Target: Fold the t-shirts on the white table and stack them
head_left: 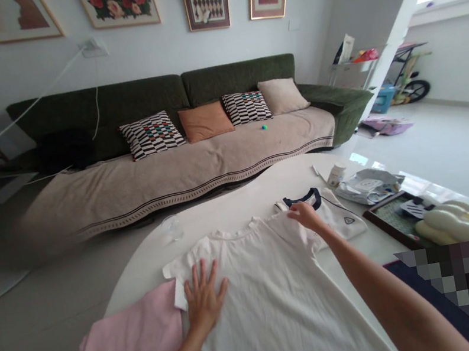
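Note:
A white T-shirt [271,289] lies spread flat on the round white table [230,206], neck towards the sofa. My left hand [204,297] rests flat on its left side near the sleeve, fingers spread and open. My right hand [305,215] reaches to the shirt's right shoulder, fingers curled down on the cloth there. Just beyond it lies a second white shirt with a dark navy collar [334,209]. A pink garment [128,349] lies to the left, partly under the white sleeve.
On the table's right are a crumpled white bag [368,184], a small cup [337,174], a dark framed tray [392,220] and pale rounded objects [453,223]. A clear glass [172,228] stands at the far left edge. A green sofa [191,129] with cushions stands behind.

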Demonstrator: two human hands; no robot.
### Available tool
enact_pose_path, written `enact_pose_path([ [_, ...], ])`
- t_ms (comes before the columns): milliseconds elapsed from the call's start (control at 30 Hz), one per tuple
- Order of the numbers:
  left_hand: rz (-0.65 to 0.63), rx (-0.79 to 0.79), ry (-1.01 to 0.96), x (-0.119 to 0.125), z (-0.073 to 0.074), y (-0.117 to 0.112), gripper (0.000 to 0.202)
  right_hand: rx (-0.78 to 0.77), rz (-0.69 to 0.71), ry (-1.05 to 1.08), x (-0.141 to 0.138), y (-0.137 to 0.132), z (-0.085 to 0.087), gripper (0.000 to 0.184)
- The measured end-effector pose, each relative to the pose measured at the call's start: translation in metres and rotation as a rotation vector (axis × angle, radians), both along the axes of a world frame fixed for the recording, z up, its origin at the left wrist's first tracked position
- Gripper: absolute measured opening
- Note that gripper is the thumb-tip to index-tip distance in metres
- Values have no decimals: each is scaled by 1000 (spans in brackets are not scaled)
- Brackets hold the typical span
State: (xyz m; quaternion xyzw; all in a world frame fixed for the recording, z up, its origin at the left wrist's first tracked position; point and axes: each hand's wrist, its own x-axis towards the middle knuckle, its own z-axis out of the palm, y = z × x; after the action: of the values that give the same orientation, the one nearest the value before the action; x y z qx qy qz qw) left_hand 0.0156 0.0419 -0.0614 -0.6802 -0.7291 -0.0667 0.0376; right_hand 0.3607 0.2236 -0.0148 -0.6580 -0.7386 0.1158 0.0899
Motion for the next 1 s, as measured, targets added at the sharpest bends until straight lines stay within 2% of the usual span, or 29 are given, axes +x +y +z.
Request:
enact_pose_path([
  [167,1,-7,-11,0,0,0,54,-64,-70,15,27,7,11,30],
  [333,1,6,-4,0,1,1,54,-68,-183,-16,37,0,10,29],
  [433,2,9,-7,0,3,0,54,-29,-255,-43,35,-4,14,27],
  [500,-2,11,-14,0,4,0,55,20,-286,-57,29,-7,22,27],
  [600,-10,13,-25,1,5,-1,56,138,-276,-62,1,-25,35,32],
  [633,-10,11,-29,2,6,-2,56,173,-244,-56,-16,-40,36,34],
  [700,-1,2,-38,3,9,-2,56,203,-122,-33,-60,-85,28,38],
  [767,8,-6,-45,3,12,-3,55,162,68,-5,-105,-148,7,37],
  [833,14,-7,-47,2,13,-5,55,111,248,2,-138,-213,-21,49],
  [900,17,-10,-45,2,13,-7,56,63,160,-49,-150,-261,-44,52],
  [933,20,-16,-43,4,12,-7,56,46,98,-75,-147,-276,-52,53],
  [1000,29,-41,-45,10,11,-6,57,25,-16,-111,-131,-290,-56,54],
])
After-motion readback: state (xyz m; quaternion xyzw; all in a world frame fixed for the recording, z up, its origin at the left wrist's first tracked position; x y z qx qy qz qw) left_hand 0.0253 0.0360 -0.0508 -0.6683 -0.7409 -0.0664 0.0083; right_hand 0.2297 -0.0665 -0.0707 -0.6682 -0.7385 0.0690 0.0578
